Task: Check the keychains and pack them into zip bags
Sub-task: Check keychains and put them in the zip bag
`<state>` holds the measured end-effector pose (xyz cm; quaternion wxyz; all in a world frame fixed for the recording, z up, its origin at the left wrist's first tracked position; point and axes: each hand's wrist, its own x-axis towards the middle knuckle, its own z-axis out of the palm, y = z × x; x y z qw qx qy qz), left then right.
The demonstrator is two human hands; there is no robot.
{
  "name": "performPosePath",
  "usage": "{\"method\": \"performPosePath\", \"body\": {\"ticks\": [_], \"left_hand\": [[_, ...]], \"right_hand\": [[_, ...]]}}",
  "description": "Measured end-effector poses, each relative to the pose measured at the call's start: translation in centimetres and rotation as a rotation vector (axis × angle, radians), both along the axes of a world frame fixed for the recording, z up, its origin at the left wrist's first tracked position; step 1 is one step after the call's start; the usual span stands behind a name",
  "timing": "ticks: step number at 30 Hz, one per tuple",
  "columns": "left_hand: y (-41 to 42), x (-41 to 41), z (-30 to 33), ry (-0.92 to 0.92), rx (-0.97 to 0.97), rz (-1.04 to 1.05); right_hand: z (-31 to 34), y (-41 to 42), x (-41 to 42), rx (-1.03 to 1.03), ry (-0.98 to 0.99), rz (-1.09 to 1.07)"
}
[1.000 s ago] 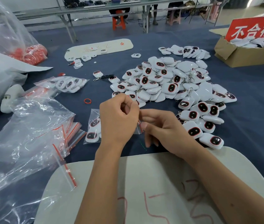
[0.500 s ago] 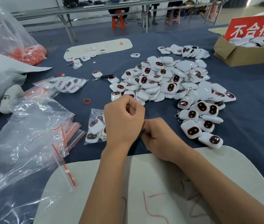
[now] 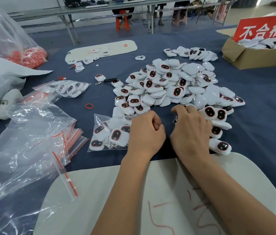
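Both hands are sitting low over the blue tabletop (image 3: 260, 102), just past the white board (image 3: 167, 192) with red scribbles at the near edge. The left hand (image 3: 146, 133) is curled into a loose fist, fingers tucked in; its outer edge is lying against the filled zip bag (image 3: 108, 133), but whether the grip is actually pinching the bag or closed on nothing, cannot tell. That zip bag is lying flat, just left of the left hand, holding several white keychains with dark red-rimmed faces.

The right hand (image 3: 190, 131) is lying palm down at the near edge of the loose keychain pile (image 3: 172, 87), fingers bent down among the pieces; a bit of metal clasp (image 3: 175, 119) is showing at its thumb side. Grip on a keychain or not: fingertips are hidden, cannot tell.

The pile is spreading across the middle of the tabletop, with a smaller cluster (image 3: 193, 52) behind it. A second packed bag (image 3: 66, 88) is lying to the far left, a red rubber band (image 3: 89, 106) between it and the near bag. Empty zip bags (image 3: 73, 138) with red seals are stacked left of the filled bag, under crumpled clear plastic (image 3: 23, 141). A cardboard box (image 3: 252, 56) with a red sign (image 3: 266, 29) is sitting far right, keychains inside.
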<state>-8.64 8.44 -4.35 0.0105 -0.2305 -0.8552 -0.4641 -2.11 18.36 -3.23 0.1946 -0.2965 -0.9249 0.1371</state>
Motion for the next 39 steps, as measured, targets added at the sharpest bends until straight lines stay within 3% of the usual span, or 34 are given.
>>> {"method": "performPosePath", "body": {"ticks": [4, 10, 16, 20, 24, 29, 39], "left_hand": [[-0.5, -0.5, 0.1, -0.001, 0.065, 0.046], [-0.8, -0.9, 0.1, -0.047, 0.173, 0.072], [-1.2, -0.9, 1.0, -0.197, 0.299, -0.041], [-1.6, -1.2, 1.3, -0.219, 0.235, -0.034], [-1.8, -1.2, 1.5, -0.29, 0.385, 0.07], [-1.9, -1.4, 1.5, -0.42, 0.545, 0.113], [-2.3, -1.8, 1.3, -0.446, 0.454, 0.064]], "right_hand": [[-0.1, -0.2, -0.1, -0.101, 0.142, 0.145], [-0.4, -0.4, -0.3, 0.075, -0.014, 0.066], [-0.6, -0.8, -0.3, -0.145, 0.363, 0.425], [-0.4, -1.4, -0.4, -0.203, 0.472, 0.626], [-0.8, -1.1, -0.6, -0.265, 0.59, 0.555], [-1.4, -0.4, -1.1, -0.673, 0.55, 0.442], [-2.0, 0.6, -1.4, -0.825, 0.6, 0.462]]}}
